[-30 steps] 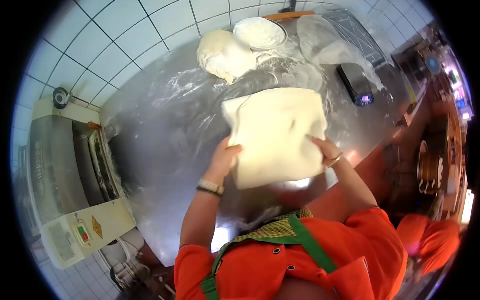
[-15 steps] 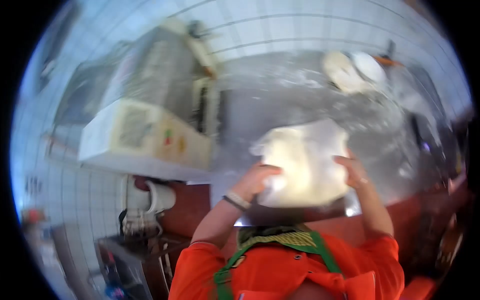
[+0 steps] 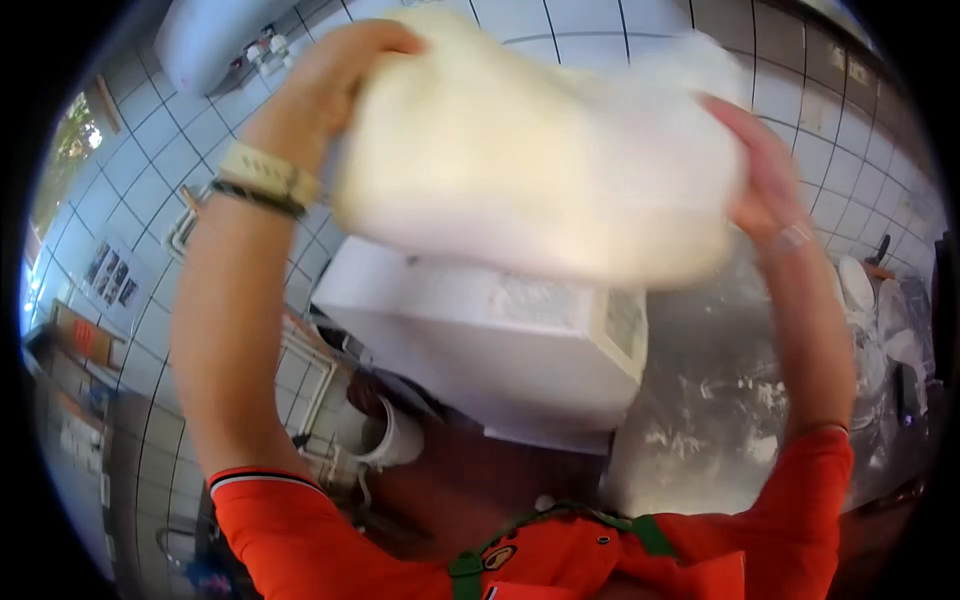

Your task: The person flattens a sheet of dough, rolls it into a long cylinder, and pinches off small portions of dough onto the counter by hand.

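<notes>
A large, thick, pale cream slab that looks like dough [image 3: 540, 150] hangs raised in the air, smeared by motion. My left hand [image 3: 350, 65] grips its left edge, fingers partly hidden behind it. On the opposite edge, my right hand [image 3: 760, 170] is closed around the side. A light wristband sits on my left wrist. Beneath and behind the slab stands a white boxy machine [image 3: 480, 340], its top partly covered by the slab.
To the right, a steel table [image 3: 690, 420] has white flour streaks. White rounded items [image 3: 857, 285] and clear plastic lie at its far right. A white bucket [image 3: 400, 440] stands below the machine at left. Tiled wall [image 3: 150, 330] runs along the left and back.
Both hands have lifted the dough from low over the steel table up and to the left, above the white machine. The view has turned left with it.
</notes>
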`<state>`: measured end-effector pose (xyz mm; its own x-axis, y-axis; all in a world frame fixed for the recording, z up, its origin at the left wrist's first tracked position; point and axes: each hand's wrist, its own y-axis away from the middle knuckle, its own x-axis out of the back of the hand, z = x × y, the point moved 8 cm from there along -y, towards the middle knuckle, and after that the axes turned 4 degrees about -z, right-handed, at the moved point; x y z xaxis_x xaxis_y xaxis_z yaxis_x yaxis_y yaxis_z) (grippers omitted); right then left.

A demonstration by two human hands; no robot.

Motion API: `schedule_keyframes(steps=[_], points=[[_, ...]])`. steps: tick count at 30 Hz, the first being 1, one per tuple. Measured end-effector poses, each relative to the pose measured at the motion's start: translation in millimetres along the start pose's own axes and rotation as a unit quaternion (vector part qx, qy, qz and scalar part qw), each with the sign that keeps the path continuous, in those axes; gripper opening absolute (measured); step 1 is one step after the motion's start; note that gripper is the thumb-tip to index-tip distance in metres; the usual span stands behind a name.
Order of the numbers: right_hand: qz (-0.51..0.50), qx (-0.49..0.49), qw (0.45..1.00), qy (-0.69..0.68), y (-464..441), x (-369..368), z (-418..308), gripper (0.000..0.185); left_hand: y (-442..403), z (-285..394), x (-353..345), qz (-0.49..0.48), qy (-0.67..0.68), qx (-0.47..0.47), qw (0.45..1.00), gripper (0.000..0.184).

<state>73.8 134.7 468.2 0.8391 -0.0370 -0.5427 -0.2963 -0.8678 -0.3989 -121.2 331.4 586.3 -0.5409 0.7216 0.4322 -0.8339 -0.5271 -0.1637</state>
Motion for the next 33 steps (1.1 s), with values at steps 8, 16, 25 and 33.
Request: schedule_keyframes(steps=[8, 16, 25, 33], points=[[0.073, -0.076, 0.990, 0.093, -145, -39, 140, 0.047, -94, -109, 181, 0.280, -0.686, -0.009, 0.672, 0.056], [0.128, -0.001, 0.973, 0.193, -59, 56, 68, 0.043, -96, -222, 69, 0.017, -0.759, 0.030, 0.650, 0.054], [0.345, -0.052, 0.937, 0.024, 40, 317, 198, 0.029, -113, -212, 70, -0.049, -0.783, 0.052, 0.618, 0.052], [0.298, -0.316, 0.836, 0.335, 32, 323, 340, 0.033, -133, -254, 64, -0.115, -0.606, -0.006, 0.787, 0.051]])
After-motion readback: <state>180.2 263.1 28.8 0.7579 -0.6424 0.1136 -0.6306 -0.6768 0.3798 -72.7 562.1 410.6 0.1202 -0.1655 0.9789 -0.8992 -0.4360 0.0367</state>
